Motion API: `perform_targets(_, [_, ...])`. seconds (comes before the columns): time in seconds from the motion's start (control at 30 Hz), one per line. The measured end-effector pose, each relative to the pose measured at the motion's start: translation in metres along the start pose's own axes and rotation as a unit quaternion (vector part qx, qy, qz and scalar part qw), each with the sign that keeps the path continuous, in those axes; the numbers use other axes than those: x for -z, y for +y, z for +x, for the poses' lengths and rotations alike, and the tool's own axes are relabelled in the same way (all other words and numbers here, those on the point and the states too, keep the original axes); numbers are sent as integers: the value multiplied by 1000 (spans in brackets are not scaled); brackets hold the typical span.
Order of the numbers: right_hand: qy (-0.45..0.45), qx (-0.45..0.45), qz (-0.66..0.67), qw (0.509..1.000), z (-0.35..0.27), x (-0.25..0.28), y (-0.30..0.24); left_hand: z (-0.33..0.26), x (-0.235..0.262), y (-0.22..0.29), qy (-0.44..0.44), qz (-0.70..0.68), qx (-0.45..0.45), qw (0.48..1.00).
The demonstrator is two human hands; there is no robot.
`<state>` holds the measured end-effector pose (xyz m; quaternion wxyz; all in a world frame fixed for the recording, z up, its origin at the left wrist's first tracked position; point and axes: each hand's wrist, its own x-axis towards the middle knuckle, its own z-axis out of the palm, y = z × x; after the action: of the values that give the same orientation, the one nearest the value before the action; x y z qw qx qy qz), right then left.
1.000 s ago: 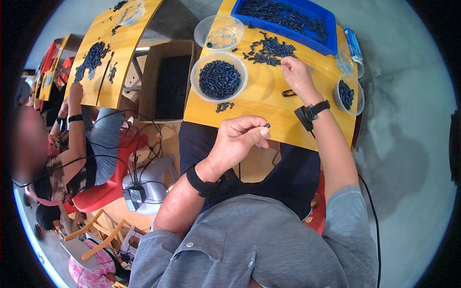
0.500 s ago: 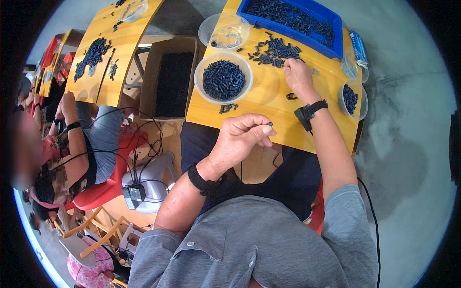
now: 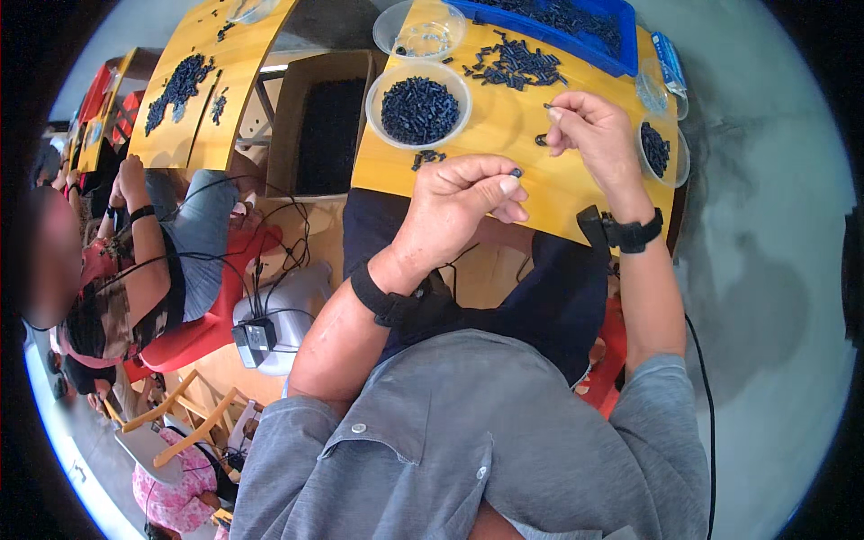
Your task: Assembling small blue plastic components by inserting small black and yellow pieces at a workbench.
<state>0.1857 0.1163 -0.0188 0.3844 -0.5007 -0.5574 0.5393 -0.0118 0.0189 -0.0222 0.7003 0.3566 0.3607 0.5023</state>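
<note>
My left hand (image 3: 461, 196) is closed in a pinch on a small dark cylindrical piece (image 3: 516, 172), held in front of the table's near edge. Over the right part of the yellow table (image 3: 495, 126), my right hand (image 3: 594, 135) pinches another small dark piece (image 3: 548, 105) between thumb and finger. A dark oval object (image 3: 541, 139) lies just beside the right hand. Beyond the hands is a loose pile of short black cylindrical pieces (image 3: 515, 63). A round clear tub (image 3: 462, 115) full of similar pieces (image 3: 419, 110) stands to the left, with several loose ones (image 3: 427, 158) in front.
A blue tray (image 3: 551, 45) of black pieces sits at the back, beside a blue packet (image 3: 668, 63). Clear tubs stand at the back left (image 3: 387, 38) and right edge (image 3: 681, 162). Left of the table is a cardboard box (image 3: 281, 135); another person (image 3: 148, 261) works further left.
My right hand has drawn back from the pile toward me, now with a small dark piece in its fingertips. The left hand keeps its pinch. The view has shifted slightly.
</note>
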Motion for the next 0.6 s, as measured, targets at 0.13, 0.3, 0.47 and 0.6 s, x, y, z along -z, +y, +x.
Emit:
perform_targets(0.13, [-75, 1, 108, 991, -36, -5, -25, -9, -6, 3, -15, 13, -21, 1000])
perform_targets(0.3, [-181, 3, 203, 962, -62, -15, -47, -19, -9, 5, -24, 10, -29, 999])
perform_targets(0.47, [-202, -25, 225, 953, -75, -21, -58, -27, -11, 7, -20, 15, -26, 999])
perform_targets(0.6, [-201, -51, 232, 950, -78, -24, -58, -30, -11, 9, -22, 16, -27, 999])
